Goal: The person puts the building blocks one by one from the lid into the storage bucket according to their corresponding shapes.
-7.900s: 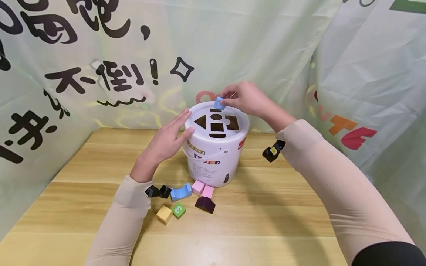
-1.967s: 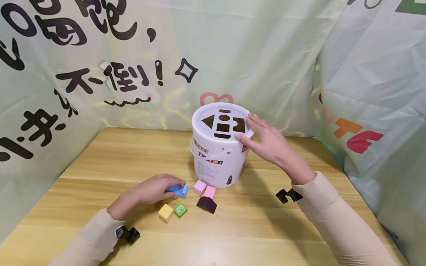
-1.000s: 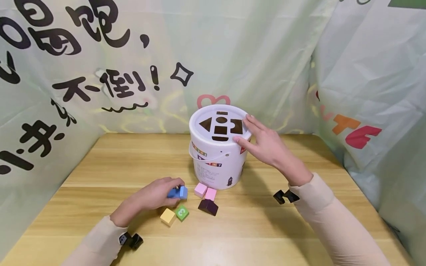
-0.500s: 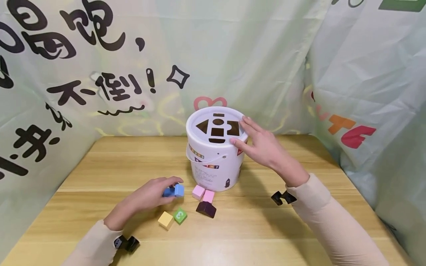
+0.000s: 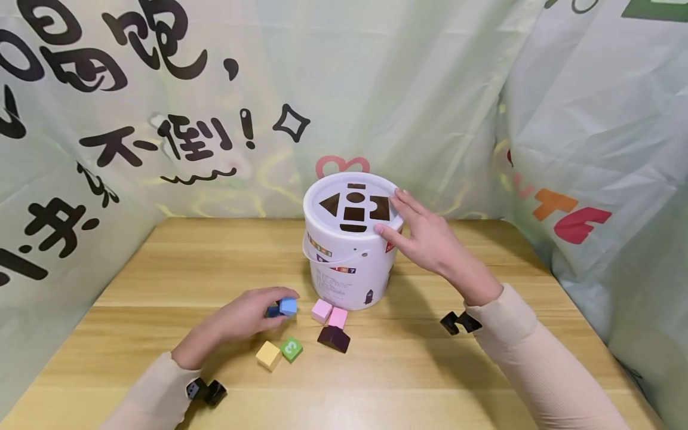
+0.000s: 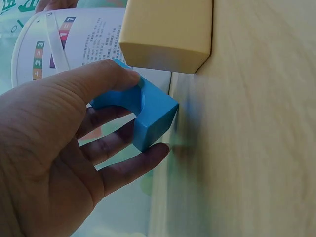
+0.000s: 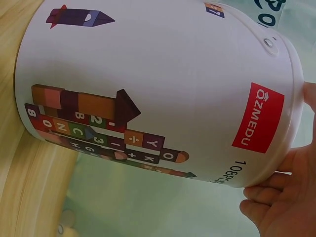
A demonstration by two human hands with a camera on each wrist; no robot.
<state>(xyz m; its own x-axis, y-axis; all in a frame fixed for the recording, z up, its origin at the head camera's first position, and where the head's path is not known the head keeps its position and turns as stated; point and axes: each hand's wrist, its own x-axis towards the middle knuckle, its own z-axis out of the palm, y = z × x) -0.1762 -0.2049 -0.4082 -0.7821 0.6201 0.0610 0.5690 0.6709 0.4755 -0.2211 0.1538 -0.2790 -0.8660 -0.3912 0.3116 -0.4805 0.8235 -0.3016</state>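
My left hand [image 5: 242, 313] pinches a blue arch block [image 5: 288, 306] between thumb and fingers, close over the table left of the bucket. In the left wrist view the thumb lies across the near face of the arch block [image 6: 159, 109], the fingers behind it. A white bucket [image 5: 344, 280] stands upright, its white lid [image 5: 317, 218] pierced by several shaped holes, among them a triangle, a circle and a square. On the lid's right rim rests my right hand [image 5: 430, 239], fingers and thumb extended. The right wrist view shows its fingers [image 7: 261, 195] against the bucket's rim.
Before the bucket lie two pink blocks [image 5: 322, 310] and a dark purple roof-shaped block [image 5: 334, 339]. Nearer, a yellow block [image 5: 269, 356] sits beside a green block [image 5: 292, 349] marked 3. Printed cloth [image 5: 419, 107] encloses the wooden table [image 5: 161, 269] behind and at the sides.
Earlier the right hand held a small blue block over the lid while the left steadied the rim. The right hand now rests there; the left has gripped the arch block and turned it slightly.
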